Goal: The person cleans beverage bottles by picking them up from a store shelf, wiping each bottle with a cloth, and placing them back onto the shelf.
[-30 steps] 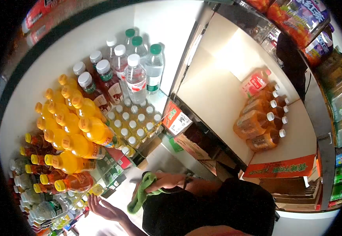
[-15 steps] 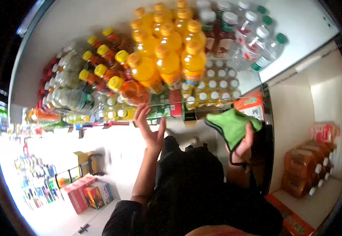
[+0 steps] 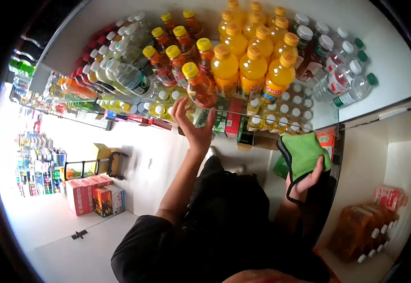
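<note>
My left hand (image 3: 197, 132) is at the glass shelf's front edge, fingers spread, just below a yellow-capped bottle of reddish-brown drink (image 3: 200, 89). Whether its fingertips touch that bottle cannot be made out. On the right, my right hand (image 3: 308, 181) holds a green cloth (image 3: 303, 153) with a dark border, below the shelf edge. Orange-juice bottles (image 3: 253, 70) stand in rows in the middle of the shelf. Left of them are more yellow-capped bottles, and a clear bottle (image 3: 132, 79) leans at the front. Clear bottles with green caps (image 3: 356, 92) are at the right end.
Small white-capped bottles (image 3: 281, 111) show through the glass on a lower level. A side compartment at the right holds a pack of orange-brown drinks (image 3: 359, 228). Red boxes (image 3: 80, 195) and a trolley (image 3: 97, 162) are on the left, near stocked shelves (image 3: 38, 160).
The view has swung left along the shelf. My left hand has moved up to the reddish-brown bottles with its fingers spread. My right hand has raised the green cloth, now spread out more.
</note>
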A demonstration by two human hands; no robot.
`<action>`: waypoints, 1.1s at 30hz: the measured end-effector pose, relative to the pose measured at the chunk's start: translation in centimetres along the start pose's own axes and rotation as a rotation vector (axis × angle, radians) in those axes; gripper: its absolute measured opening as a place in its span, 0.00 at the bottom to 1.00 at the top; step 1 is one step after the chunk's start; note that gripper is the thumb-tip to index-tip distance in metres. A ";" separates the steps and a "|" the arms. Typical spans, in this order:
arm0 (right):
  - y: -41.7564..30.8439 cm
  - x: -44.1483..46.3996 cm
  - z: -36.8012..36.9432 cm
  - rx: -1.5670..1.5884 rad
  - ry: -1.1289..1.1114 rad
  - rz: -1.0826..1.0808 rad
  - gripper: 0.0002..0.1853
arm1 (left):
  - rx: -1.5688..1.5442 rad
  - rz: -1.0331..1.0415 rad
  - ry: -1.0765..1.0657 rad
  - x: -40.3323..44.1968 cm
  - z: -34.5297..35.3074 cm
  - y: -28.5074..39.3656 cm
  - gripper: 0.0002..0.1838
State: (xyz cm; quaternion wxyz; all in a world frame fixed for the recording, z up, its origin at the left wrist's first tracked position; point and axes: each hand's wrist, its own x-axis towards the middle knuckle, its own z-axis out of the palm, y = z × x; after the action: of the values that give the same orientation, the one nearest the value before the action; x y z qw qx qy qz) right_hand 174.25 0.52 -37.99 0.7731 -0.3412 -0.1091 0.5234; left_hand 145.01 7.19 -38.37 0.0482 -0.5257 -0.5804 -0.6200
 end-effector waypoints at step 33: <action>4.4 -6.9 7.2 -0.824 -0.900 -0.578 0.30 | -1.214 -0.896 -0.673 -4.6 -4.7 9.4 0.50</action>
State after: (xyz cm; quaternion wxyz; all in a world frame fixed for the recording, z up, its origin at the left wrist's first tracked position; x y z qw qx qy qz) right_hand 164.28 -1.65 -34.12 0.5679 -0.3142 -0.6981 0.3023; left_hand 150.53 -1.96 -34.26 -0.6723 -0.3368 -0.2824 -0.5957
